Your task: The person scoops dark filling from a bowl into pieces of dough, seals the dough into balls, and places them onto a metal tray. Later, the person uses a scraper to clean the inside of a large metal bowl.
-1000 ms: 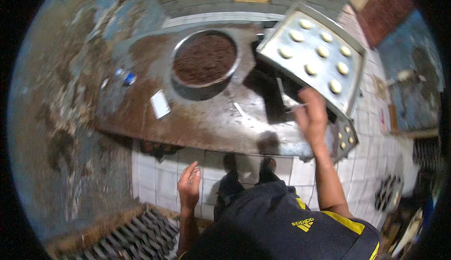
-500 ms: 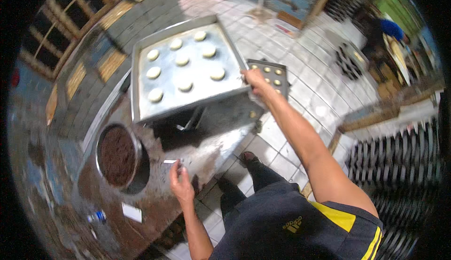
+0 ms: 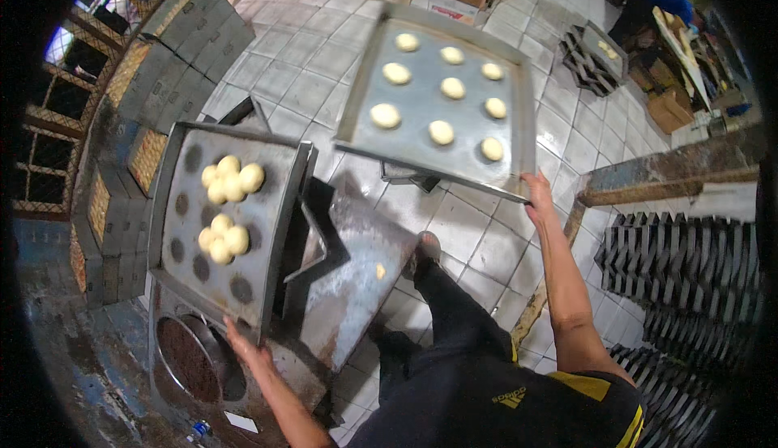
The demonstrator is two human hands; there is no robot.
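My right hand (image 3: 536,197) grips the near corner of a metal tray (image 3: 421,100) carrying several separate pale dough balls, raised at the upper middle over the tiled floor. My left hand (image 3: 250,344) holds the near edge of another tray (image 3: 182,229) at the left, which has two clusters of dough balls and dark round marks and lies over further angled trays. Just below it on the worn metal table (image 3: 356,262) is a round steel bowl (image 3: 186,351) of dark brown crumbly material, beside a small white rectangle (image 3: 241,422).
Grey tins (image 3: 113,205) are stacked along the left, near a barred window. Black stacked racks or trays (image 3: 656,262) stand at right beside a low worn ledge (image 3: 616,185). Cardboard boxes (image 3: 668,108), a blue item and another pile of trays (image 3: 587,59) are at upper right.
My right hand has swung the raised tray rightward, off the stack, uncovering the tray with clustered dough. My left hand has moved up onto that tray's edge. The view has turned right.
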